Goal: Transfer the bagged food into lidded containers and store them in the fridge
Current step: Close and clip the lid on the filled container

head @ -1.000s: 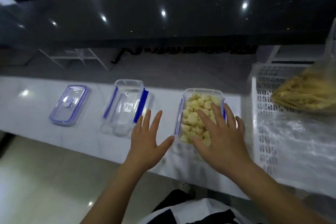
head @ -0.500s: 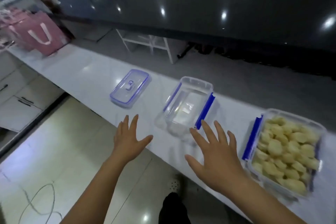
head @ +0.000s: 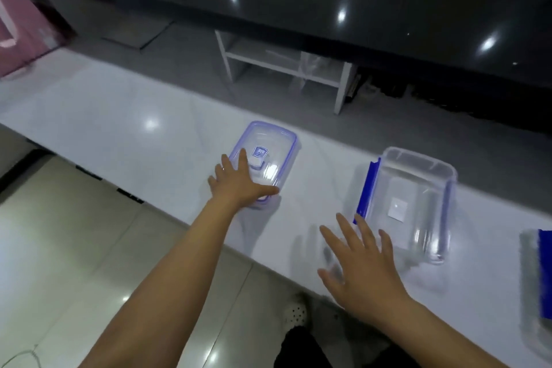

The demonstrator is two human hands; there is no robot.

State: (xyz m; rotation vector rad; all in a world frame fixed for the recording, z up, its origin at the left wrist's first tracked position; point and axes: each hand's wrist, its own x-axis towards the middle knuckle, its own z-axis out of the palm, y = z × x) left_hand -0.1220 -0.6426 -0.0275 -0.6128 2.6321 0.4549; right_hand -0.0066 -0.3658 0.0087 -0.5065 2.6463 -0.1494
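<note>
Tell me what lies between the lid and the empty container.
Only bare white counter separates the lid from the empty container, seen in the head view.

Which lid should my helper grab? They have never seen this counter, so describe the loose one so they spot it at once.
Follow the long white counter to the left of the empty clear container with blue side clips. There lies the loose lid, flat and alone, with the left hand resting on its near end. Unlike its deep, tub-shaped neighbour, it is a shallow clear panel with a pale blue rim.
</note>
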